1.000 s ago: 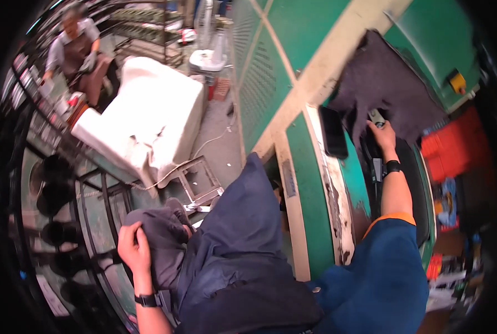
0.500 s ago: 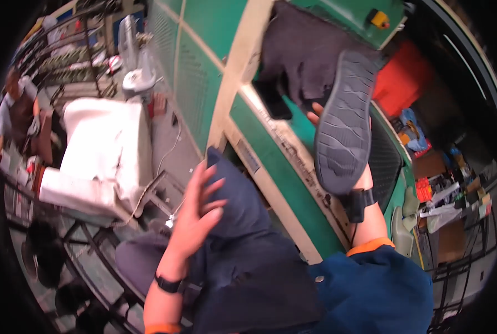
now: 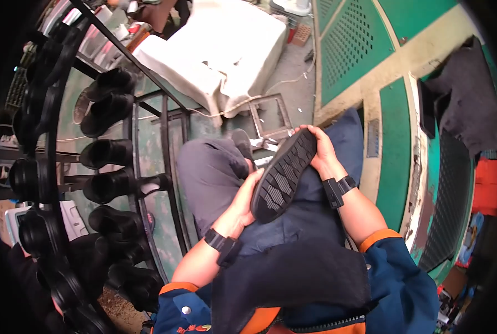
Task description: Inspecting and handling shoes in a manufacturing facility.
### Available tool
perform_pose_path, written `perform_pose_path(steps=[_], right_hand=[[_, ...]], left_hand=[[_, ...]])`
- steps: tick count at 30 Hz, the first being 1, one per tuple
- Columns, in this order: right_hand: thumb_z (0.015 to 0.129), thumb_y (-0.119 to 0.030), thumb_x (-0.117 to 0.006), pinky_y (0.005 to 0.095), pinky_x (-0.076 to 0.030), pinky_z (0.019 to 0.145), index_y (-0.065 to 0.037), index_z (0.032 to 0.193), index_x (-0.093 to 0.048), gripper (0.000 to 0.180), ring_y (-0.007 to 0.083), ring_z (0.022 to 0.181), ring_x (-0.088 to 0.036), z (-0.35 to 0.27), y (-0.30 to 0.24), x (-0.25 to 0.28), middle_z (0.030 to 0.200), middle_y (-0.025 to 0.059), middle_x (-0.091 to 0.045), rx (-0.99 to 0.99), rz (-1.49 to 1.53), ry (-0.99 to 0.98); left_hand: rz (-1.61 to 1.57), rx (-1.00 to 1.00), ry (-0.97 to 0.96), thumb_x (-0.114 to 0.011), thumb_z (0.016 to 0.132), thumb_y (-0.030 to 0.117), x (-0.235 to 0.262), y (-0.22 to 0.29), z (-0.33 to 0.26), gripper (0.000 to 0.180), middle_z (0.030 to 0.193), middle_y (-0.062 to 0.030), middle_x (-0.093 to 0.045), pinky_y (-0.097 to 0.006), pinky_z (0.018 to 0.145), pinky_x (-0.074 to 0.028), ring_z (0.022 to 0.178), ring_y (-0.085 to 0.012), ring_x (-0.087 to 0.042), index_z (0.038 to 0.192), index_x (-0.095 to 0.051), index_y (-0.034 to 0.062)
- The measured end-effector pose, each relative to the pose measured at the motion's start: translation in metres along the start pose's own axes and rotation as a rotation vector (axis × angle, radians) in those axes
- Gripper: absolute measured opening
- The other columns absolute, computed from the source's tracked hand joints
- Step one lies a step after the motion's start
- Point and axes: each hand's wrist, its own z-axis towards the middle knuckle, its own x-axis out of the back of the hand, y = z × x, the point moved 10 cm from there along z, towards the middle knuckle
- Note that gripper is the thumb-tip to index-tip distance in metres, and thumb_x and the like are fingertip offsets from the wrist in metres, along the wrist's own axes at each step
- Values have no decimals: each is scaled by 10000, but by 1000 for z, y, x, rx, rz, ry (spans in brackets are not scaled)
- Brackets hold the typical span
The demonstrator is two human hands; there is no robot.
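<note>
A shoe [image 3: 284,175] lies across both my hands above my lap, its black, deeply grooved sole turned up. The upper is mostly out of sight beneath it. Around the lower-left end, my left hand [image 3: 241,205] is closed against the shoe's edge. At the upper-right end, my right hand [image 3: 324,151] grips the other side, its fingers curled over the tip. A dark apron [image 3: 293,273] covers my lap below the shoe.
On the left stands a black metal rack [image 3: 173,167] holding several black shoes [image 3: 109,153]. A green machine [image 3: 396,150] rises close on my right, with a dark cloth [image 3: 465,94] hung over it. Ahead is a block under white cloth [image 3: 226,44].
The shoe has come from beside the green machine, in my right hand, to above my lap. My left hand, empty and spread before, now holds it too. The view has swung left.
</note>
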Motion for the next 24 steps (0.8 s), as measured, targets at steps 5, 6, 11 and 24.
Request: perform_pose_path(steps=[5, 6, 11, 24], right_hand=[[953, -227, -548, 433, -563, 881, -16, 1057, -629, 249, 260, 963, -665, 8, 16, -26, 1014, 119, -686, -55, 57, -36], [950, -221, -553, 439, -565, 889, -12, 1056, -627, 246, 258, 970, -667, 5, 19, -31, 1021, 121, -685, -82, 63, -20], [951, -156, -527, 363, -567, 853, 18, 1002, -675, 234, 230, 889, -686, 1, 16, -68, 955, 116, -706, -181, -321, -132], [980, -203, -527, 271, -479, 831, 58, 994, -718, 323, 134, 900, -643, 12, 29, -106, 961, 61, -720, 57, -597, -382]], left_hand=[[-1, -77, 111, -488, 1018, 321, 12, 21, -9, 422, 1233, -116, -683, -359, 951, -549, 1059, -201, -679, 1310, -598, 36], [72, -111, 174, -485, 1024, 311, 15, 29, -14, 449, 1313, -118, -633, -349, 1007, -507, 1144, -200, -634, 1377, -538, 37], [633, -201, 155, -458, 1050, 335, -9, 79, 2, 698, 1658, -99, -174, -333, 1215, -216, 1506, -209, -218, 1600, -115, 75], [397, -131, 266, -567, 959, 349, 14, 103, 118, 317, 968, -63, -703, -296, 807, -530, 864, -161, -666, 1044, -678, 64]])
